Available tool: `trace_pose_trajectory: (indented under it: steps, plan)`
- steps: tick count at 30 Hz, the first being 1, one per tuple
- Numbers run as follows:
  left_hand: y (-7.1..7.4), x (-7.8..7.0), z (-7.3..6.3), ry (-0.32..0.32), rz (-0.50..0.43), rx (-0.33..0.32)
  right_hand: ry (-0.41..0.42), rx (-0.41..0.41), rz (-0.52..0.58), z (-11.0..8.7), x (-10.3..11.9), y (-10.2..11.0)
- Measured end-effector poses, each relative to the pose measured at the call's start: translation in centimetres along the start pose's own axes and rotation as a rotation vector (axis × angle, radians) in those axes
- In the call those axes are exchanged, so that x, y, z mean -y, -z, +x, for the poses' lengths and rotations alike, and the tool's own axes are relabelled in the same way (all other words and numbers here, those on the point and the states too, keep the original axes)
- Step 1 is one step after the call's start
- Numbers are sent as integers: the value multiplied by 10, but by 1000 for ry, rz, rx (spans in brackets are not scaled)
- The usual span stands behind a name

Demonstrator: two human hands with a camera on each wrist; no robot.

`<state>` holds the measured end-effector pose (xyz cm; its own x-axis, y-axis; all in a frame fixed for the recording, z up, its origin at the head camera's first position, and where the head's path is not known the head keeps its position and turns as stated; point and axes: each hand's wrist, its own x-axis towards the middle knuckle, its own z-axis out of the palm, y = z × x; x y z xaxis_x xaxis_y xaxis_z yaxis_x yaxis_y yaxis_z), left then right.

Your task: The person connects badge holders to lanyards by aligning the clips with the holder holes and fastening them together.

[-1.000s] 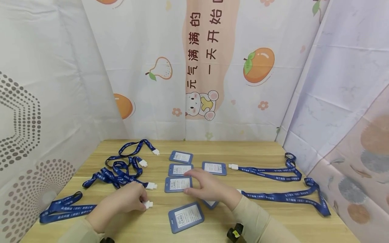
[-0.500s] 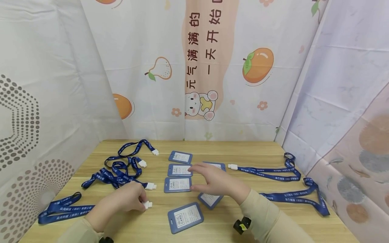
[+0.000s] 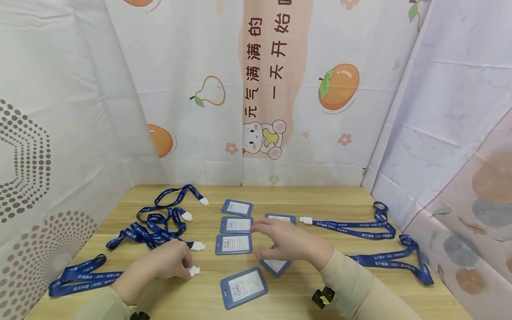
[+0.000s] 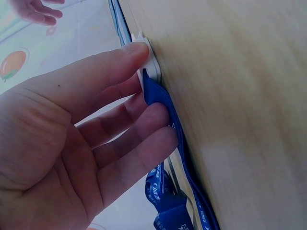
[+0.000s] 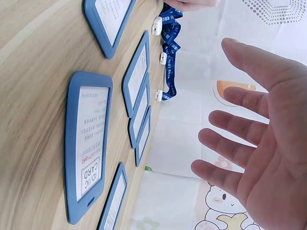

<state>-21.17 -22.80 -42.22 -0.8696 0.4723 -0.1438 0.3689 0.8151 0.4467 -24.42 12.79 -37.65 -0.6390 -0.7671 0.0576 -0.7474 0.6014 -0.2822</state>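
My left hand [image 3: 170, 261] pinches the white plastic clip [image 4: 152, 69] of a blue lanyard [image 3: 86, 280] between thumb and index finger, low at the left of the wooden table. The strap runs back under its loosely bent fingers. My right hand [image 3: 290, 240] is raised with fingers spread and holds nothing. Below it lies a tilted blue ID card holder [image 5: 88, 143], partly covered by the hand in the head view. Left of its fingertips, three holders form a column: a near one [image 3: 234, 244], a middle one [image 3: 236, 224] and a far one [image 3: 237, 207]. Another holder [image 3: 244, 288] lies in front.
More blue lanyards [image 3: 160, 226] with white clips lie tangled at the left. At the right, two lanyards stretch out, a far one [image 3: 352, 227] and a near one [image 3: 394, 258] partly behind the forearm. One holder [image 3: 281, 218] lies behind my right hand. A printed curtain [image 3: 200, 133] closes the back.
My right hand has drawn away to the right from the column of card holders, over the tilted holder. My left hand stays at the clip.
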Motion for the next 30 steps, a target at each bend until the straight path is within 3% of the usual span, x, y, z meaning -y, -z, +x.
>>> trace_pose_trajectory:
  steps: [15, 22, 30]
  plan:
    - [0, 1, 0, -8, -8, 2, 66, 120, -54, 2, 6, -19]
    - [-2, 3, 0, -6, -9, 1, 181, 120, -104, 2, 6, -32]
    - [-3, 4, 1, 7, -9, -3, 187, 188, -88, 4, 12, -45]
